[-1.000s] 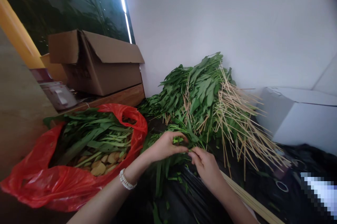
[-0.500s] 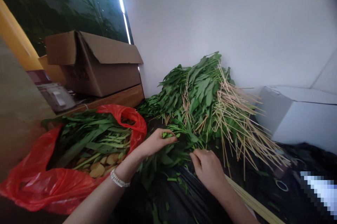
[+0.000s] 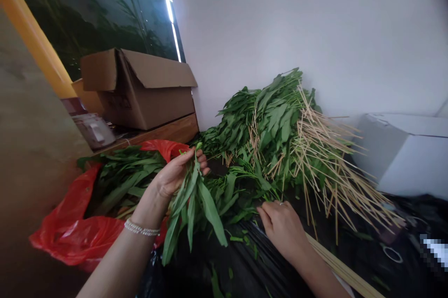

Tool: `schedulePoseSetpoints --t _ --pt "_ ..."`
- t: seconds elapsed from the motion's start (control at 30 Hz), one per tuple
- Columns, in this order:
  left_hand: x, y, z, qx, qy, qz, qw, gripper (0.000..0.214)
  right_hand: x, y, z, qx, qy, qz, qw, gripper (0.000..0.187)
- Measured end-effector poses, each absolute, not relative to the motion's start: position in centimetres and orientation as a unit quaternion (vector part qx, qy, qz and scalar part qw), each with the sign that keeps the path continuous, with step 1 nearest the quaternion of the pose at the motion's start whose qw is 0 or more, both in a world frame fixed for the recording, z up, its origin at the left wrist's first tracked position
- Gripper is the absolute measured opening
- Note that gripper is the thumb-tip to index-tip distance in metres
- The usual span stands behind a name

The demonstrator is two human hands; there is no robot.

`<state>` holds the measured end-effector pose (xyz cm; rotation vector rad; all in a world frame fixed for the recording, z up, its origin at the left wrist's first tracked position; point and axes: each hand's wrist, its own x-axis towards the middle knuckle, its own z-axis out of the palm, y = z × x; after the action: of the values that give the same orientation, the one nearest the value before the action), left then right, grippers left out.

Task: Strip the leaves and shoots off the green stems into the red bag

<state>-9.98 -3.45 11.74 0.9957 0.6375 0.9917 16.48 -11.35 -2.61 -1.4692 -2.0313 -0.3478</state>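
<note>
My left hand [image 3: 175, 173] is raised beside the red plastic bag [image 3: 79, 242], closed on a sprig of water spinach [image 3: 212, 207]. Its long narrow leaves hang down below my fingers. Over the black plastic sheet [image 3: 245, 263], my right hand [image 3: 285, 225] is closed with its fingers curled under; what they hold is hidden. Loose greens [image 3: 229, 193] lie between the two hands. Behind them rises a heap of leafy greens on skewers [image 3: 273, 113], the bare wooden skewers [image 3: 332, 158] pointing right. A bundle of thin pale sticks [image 3: 341, 265] lies by my right forearm.
More long leaves [image 3: 129, 172] fill the red bag. An open cardboard box [image 3: 157, 106] stands on a wooden ledge [image 3: 168, 127] at back left, with a plastic container [image 3: 96, 132] beside it. A white box [image 3: 413, 158] stands at right. Scissor handles [image 3: 392, 254] show on the black plastic.
My left hand has moved left and up, lifting the sprig away from the loose greens towards the red bag. My right hand stays near the same greens. The view has shifted slightly left.
</note>
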Motion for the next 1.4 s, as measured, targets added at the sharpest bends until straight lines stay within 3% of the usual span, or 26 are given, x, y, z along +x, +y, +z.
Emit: schedulePoseSetpoints --t 0.1,0.2,0.43,0.53,0.67,0.97,1.27,1.4 --pt "-9.3 -2.1 9.6 0.487 0.323 0.395 0.708 0.019 16.4 -11.4 -2.7 -0.554 -0.766 -0.128 0.299 0.030" --pt "-8.2 -0.4 6.3 0.568 0.410 0.376 0.606 0.032 16.4 -11.4 -2.8 -0.555 -0.768 -0.125 0.296 0.030" --pt "-6.9 2.2 -0.4 0.734 0.535 0.393 0.141 0.081 16.3 -11.4 -2.9 -0.553 -0.771 -0.129 0.287 0.030" --pt "-7.0 2.6 -2.2 0.780 0.556 0.287 0.003 0.077 16.2 -11.4 -2.9 -0.553 -0.772 -0.125 0.285 0.030" --pt "-7.3 2.7 -2.7 0.797 0.569 0.201 0.004 0.055 15.8 -11.8 -2.4 -0.553 -0.778 -0.106 0.280 0.029" --pt "-1.5 0.0 2.7 0.847 0.487 0.205 -0.052 0.022 15.6 -12.1 -1.6 -0.554 -0.784 -0.078 0.268 0.033" --pt "3.0 2.1 -1.0 0.847 0.490 0.205 -0.024 0.035 15.6 -11.8 -1.8 -0.536 -0.775 -0.106 0.318 0.035" --pt "2.1 2.6 -1.4 0.840 0.488 0.236 -0.028 0.025 16.0 -11.8 -1.4 -0.534 -0.762 -0.097 0.353 0.035"
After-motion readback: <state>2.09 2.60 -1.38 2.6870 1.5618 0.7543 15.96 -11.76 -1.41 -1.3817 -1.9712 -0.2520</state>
